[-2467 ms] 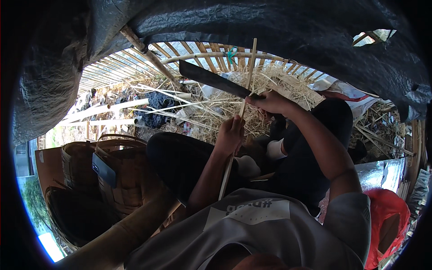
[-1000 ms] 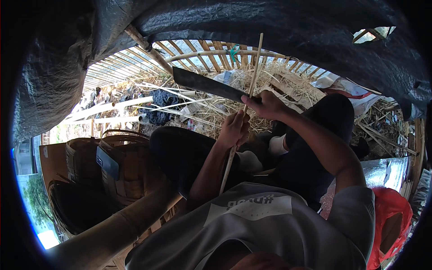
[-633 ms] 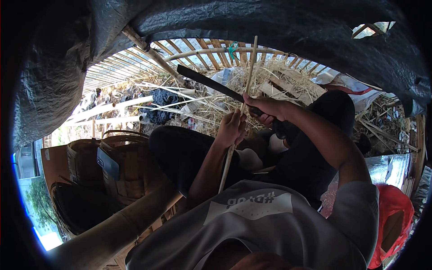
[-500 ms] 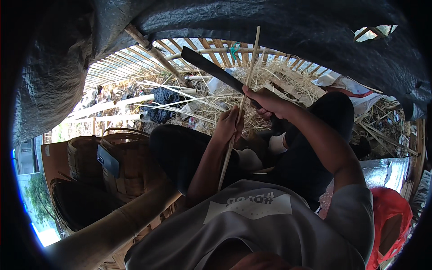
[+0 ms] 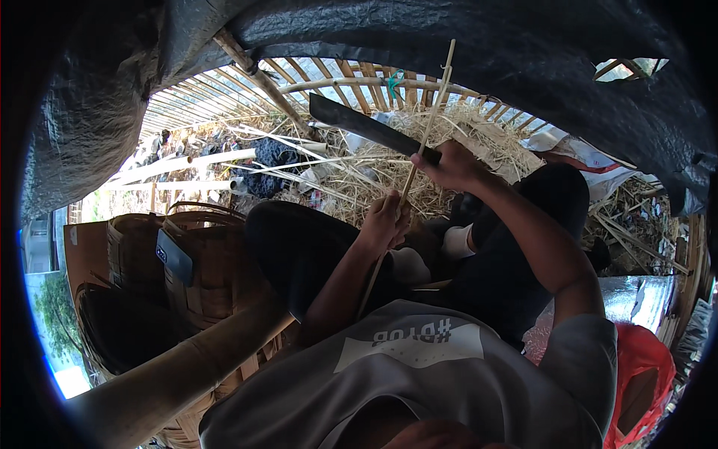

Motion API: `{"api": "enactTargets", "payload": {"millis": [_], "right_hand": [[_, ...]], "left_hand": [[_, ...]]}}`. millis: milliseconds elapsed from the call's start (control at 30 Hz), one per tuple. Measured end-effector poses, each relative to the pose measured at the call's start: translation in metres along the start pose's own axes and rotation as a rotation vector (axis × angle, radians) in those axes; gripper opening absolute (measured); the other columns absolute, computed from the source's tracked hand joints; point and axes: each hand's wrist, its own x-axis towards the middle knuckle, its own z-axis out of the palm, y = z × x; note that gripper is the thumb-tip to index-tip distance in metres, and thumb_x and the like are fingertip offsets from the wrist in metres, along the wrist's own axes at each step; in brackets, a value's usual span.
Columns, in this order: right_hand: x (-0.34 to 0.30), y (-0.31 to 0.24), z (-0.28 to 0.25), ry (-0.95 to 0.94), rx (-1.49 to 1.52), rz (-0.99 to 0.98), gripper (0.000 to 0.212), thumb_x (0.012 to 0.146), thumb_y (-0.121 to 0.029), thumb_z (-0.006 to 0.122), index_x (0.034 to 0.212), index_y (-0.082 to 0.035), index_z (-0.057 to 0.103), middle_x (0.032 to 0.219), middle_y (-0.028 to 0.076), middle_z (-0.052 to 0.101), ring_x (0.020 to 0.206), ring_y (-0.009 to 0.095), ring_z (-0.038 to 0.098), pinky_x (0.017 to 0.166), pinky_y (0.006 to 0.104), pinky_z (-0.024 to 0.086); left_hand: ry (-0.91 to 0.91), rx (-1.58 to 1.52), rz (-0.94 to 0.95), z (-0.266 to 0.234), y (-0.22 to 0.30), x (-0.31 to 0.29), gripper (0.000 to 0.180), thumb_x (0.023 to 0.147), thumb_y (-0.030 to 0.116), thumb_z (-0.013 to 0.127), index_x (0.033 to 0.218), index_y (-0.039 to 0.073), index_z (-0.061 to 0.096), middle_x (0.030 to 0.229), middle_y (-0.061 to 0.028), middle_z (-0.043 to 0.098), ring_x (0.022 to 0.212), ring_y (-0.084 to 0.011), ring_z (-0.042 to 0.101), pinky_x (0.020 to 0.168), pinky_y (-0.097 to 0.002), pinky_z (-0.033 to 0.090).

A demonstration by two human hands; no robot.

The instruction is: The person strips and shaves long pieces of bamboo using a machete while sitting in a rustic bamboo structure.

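A long, thin bamboo strip (image 5: 428,123) stands slanted between my knees, its top leaning away to the right. My left hand (image 5: 384,222) is closed around its lower part. Above that, my right hand (image 5: 454,166) grips a machete (image 5: 366,127) near the base of its dark, broad blade, which points up to the left. The blade crosses the strip close to my right hand, and my right thumb rests by the strip. The upper end of the strip looks stepped, with a thinner piece at the tip. My right fingers hide the machete's handle.
Bamboo shavings (image 5: 479,120) and loose strips litter the ground ahead, before a slatted bamboo fence (image 5: 329,73). Woven baskets (image 5: 217,262) stand at left, a phone (image 5: 174,257) on them, beside a thick bamboo pole (image 5: 187,363). A red plastic bag (image 5: 647,382) lies right. Dark sheeting (image 5: 464,37) hangs overhead.
The strip's top has tilted further right, and a stepped, thinner end now shows there. The machete and both hands have shifted slightly right. My left hand sits a little lower.
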Motion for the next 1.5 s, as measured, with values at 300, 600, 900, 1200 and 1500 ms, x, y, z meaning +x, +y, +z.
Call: {"api": "enactTargets", "payload": {"millis": [300,600,900,1200,1500], "right_hand": [[0.002,-0.011,-0.019,-0.605,0.763,0.658,0.068,0.085,-0.073,0.049,0.077,-0.005,0.054,0.05,-0.002,0.04,0.037,0.006,0.037,0.038,0.026,0.033],[-0.006,-0.017,0.005,-0.255,0.21,0.214,0.055,0.092,-0.058,0.054,0.082,-0.004,0.062,0.048,-0.002,0.042,0.038,0.008,0.043,0.037,0.0263,0.033],[-0.003,-0.014,0.008,-0.472,0.669,0.53,0.065,0.085,-0.067,0.057,0.065,-0.006,0.051,0.051,0.0,0.044,0.04,0.008,0.043,0.039,0.0263,0.034],[-0.01,-0.029,-0.001,-0.481,0.486,0.395,0.055,0.091,-0.059,0.055,0.083,-0.006,0.065,0.05,-0.002,0.04,0.039,0.008,0.04,0.038,0.027,0.033],[0.001,0.006,0.013,-0.671,0.765,0.491,0.067,0.089,-0.072,0.044,0.07,-0.008,0.052,0.049,-0.006,0.03,0.039,0.005,0.032,0.037,0.026,0.026]], "left_hand": [[-0.005,0.033,0.015,-0.003,0.002,0.002,0.043,0.105,0.04,0.027,0.08,0.01,0.046,0.049,0.0027,0.032,0.032,-0.0087,0.025,0.031,-0.025,0.022],[0.024,-0.001,0.012,-0.007,0.002,0.005,0.043,0.105,0.041,0.027,0.08,0.01,0.045,0.049,0.0028,0.032,0.032,-0.009,0.026,0.031,-0.0254,0.022],[0.062,0.035,-0.006,-0.007,0.007,0.007,0.042,0.104,0.041,0.028,0.081,0.01,0.045,0.048,0.0029,0.032,0.032,-0.0096,0.026,0.031,-0.0257,0.022],[0.016,0.034,0.008,-0.009,0.002,0.008,0.042,0.104,0.04,0.027,0.081,0.01,0.046,0.048,0.0026,0.031,0.031,-0.01,0.026,0.03,-0.0255,0.022],[0.028,0.01,0.037,-0.012,-0.003,0.022,0.046,0.104,0.042,0.029,0.08,0.007,0.047,0.05,-0.0002,0.037,0.031,-0.011,0.031,0.029,-0.0271,0.025]]}}
